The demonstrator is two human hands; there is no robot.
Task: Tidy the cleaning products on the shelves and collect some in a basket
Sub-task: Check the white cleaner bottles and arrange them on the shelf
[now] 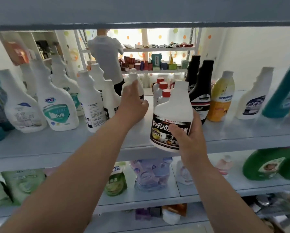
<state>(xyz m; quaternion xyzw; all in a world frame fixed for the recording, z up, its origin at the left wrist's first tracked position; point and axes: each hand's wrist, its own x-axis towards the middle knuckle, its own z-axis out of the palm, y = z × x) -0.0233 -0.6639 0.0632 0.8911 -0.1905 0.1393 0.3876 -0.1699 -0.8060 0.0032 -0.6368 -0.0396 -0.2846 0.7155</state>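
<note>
My right hand point(188, 135) grips a white bottle with a black Japanese label point(172, 115), held upright just above the front edge of the grey shelf point(57, 147). My left hand point(134, 101) reaches deeper onto the same shelf and curls around a second white bottle point(133, 78) standing further back; most of that bottle's body is hidden behind the hand. Both arms stretch forward from the lower edge of the view.
White spray-refill bottles point(57, 106) stand left of my hands. Red-capped bottles point(162, 88), black bottles point(199, 88) and a yellow bottle point(221, 98) stand right. Green jugs point(265, 163) and pouches point(115, 180) fill the shelf below. A person point(105, 52) stands at a far rack.
</note>
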